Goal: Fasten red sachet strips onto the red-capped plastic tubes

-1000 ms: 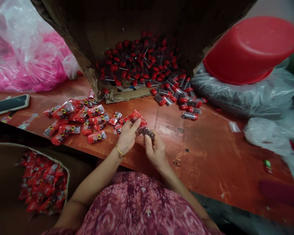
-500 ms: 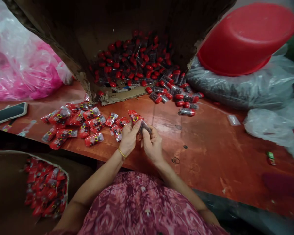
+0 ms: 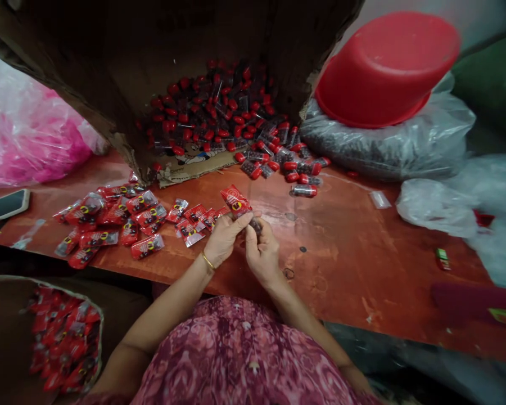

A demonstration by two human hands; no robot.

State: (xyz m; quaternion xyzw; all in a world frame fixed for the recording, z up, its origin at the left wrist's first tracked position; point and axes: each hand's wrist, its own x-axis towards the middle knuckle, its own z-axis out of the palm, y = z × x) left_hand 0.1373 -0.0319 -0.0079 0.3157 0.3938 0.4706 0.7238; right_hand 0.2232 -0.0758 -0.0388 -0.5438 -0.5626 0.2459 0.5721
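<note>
— Head view: pinching a red packet [image 3: 235, 201] with the left hand [image 3: 222, 241], fingers closed; clamping a small dark vial [image 3: 255, 225] in the right hand [image 3: 262, 254], just above the tabletop [image 3: 354, 247].
— Might slip into the loose packets [image 3: 109, 216]: glossy wrap, thin fingertip grip. Looks crinkled, shiny, yellow-marked, tilted upward.

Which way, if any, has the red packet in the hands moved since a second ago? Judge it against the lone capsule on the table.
Yes, slightly: the red packet has drifted right, closer to the lone capsule.
</note>
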